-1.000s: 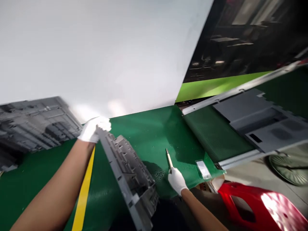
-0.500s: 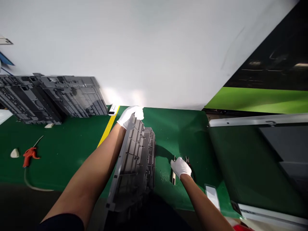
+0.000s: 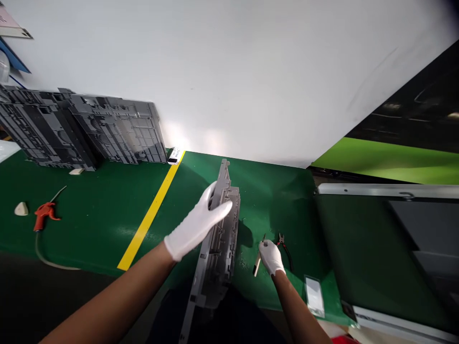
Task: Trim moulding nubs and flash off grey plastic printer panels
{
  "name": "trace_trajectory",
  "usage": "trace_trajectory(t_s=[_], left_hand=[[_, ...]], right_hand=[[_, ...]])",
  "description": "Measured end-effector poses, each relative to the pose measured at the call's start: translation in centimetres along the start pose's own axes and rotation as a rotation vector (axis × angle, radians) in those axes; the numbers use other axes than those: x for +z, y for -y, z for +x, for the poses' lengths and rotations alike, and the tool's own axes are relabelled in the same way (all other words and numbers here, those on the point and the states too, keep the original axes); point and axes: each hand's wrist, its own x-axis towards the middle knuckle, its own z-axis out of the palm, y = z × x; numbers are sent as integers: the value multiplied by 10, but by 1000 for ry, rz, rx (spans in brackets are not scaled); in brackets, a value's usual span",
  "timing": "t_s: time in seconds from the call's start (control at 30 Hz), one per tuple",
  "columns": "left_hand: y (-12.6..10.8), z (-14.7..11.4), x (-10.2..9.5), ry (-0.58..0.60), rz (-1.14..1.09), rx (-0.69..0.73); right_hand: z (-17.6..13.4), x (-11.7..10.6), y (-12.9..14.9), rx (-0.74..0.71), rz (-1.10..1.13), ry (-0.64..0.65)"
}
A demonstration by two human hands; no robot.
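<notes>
My left hand [image 3: 201, 222], in a white glove, grips a long grey moulded plastic part [image 3: 228, 239]. Its thumb lies across the ribbed inner side, and its fingers go behind the edge. The part stands on its side, its near end close to my body. My right hand [image 3: 271, 257], also gloved, is closed around a slim knife-like tool [image 3: 256, 265] with a pale handle, low over the green bench. The tool's narrow tip shows above the fingers. Just right of that hand lies a pair of cutting pliers [image 3: 281, 239] with dark and red handles.
Grey moulded panels [image 3: 125, 131] lean on the white wall at left. An orange air gun [image 3: 43, 214] with a hose lies near a white block [image 3: 21, 209]. Yellow tape [image 3: 152, 212] crosses the bench. A belt conveyor [image 3: 351, 239] adjoins at right, beside a clear-edged rectangle [image 3: 314, 295].
My left hand has come nearer along the plastic part, from its far end to its middle. The part has turned more upright. The pale-handled tool has tilted in my right hand.
</notes>
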Motion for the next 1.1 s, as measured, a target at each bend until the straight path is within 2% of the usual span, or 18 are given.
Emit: trace_trajectory(t_s=[0.1,0.2,0.3,0.4,0.5,0.6,0.67,0.73,0.8,0.93,1.1], left_hand=[[14,-36,0,137,-95,-78],[39,-61,-2,199,-214,-157],[59,-77,-4,286,-293,-192],[61,-75,-9,315,-252,-151],[44,-46,-15,222,-90,-20],[20,1,-13,135,-36,147],[8,27,-4,91,-47,202],[-1,42,10,83,-80,201],[-6,47,25,84,-105,186],[-8,45,41,74,-93,236],[-8,48,43,85,-78,231]], right_hand=[[-18,-11,3,-37,142,-25],[-41,-28,15,-80,380,-56],[-71,-50,40,-123,733,45],[-107,-74,68,-226,909,194],[-144,-96,90,-286,930,272],[-180,-116,108,-342,766,298],[-204,-128,123,-361,580,325],[-224,-136,140,-382,356,361],[-239,-140,157,-431,126,335],[-248,-136,171,-552,-186,137],[-241,-127,168,-710,-474,-225]])
